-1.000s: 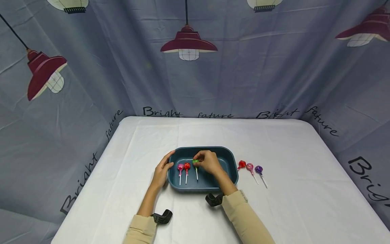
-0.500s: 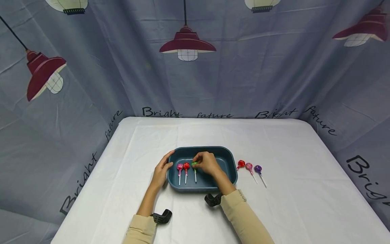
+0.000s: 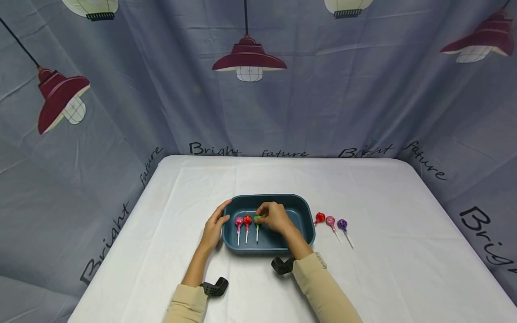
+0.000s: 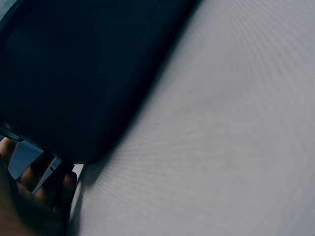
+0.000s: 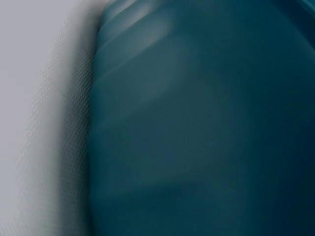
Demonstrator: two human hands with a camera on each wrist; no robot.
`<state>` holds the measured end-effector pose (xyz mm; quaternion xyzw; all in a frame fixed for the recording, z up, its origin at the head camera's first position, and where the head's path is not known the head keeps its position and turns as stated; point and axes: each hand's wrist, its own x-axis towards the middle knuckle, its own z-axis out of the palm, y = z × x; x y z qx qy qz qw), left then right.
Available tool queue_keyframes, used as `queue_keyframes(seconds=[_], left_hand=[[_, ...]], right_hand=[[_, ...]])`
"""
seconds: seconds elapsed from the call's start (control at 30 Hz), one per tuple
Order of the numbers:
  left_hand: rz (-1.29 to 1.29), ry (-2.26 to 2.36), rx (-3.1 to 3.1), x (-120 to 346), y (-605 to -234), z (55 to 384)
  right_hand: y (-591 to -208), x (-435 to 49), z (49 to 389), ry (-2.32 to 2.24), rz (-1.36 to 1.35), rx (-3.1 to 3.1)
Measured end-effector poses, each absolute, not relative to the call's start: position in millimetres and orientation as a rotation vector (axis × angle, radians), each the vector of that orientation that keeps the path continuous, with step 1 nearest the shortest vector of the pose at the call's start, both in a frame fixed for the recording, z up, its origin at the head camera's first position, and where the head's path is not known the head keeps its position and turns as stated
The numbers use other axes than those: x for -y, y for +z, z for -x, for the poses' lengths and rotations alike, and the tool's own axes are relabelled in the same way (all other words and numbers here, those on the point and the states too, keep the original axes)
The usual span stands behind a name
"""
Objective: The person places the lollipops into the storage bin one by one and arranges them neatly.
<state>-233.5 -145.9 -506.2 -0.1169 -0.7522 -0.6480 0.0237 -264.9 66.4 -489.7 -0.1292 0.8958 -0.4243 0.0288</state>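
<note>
In the head view, a dark teal tray point(image 3: 268, 251) stands on the white table. My left hand point(image 3: 214, 226) rests against its left end, fingers fairly straight along the outside and thumb at the rim; the left wrist view shows those fingers point(image 4: 37, 172) touching the tray. My right hand point(image 3: 275, 216) is inside the tray and pinches a green lollipop point(image 3: 257, 220) near its head, white stick toward me. Just left of it lie a red lollipop point(image 3: 247, 220) and a pink lollipop point(image 3: 239, 221), side by side with their sticks toward me. The right wrist view holds only the tray and cloth.
Right of the tray, on the white cloth point(image 3: 404, 269), lie a red lollipop point(image 3: 320, 217), a pink lollipop point(image 3: 330, 221) and a purple lollipop point(image 3: 343, 224). The red one is close against the tray's side. A grey curtain point(image 3: 323, 103) with printed lamps hangs behind the table.
My right hand has shifted slightly left and toward me with the green lollipop, bringing it closer to the red one and level with it. My left hand has stayed at the tray's end.
</note>
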Motion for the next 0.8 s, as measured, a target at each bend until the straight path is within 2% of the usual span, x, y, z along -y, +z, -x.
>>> queue_keyframes(seconds=[0.8], left_hand=[[0.381,-2.019,2.320,145.7,-506.5,233.9]], right_hand=[[-488.2,-68.1,261.7,-1.298,0.395,-2.827]])
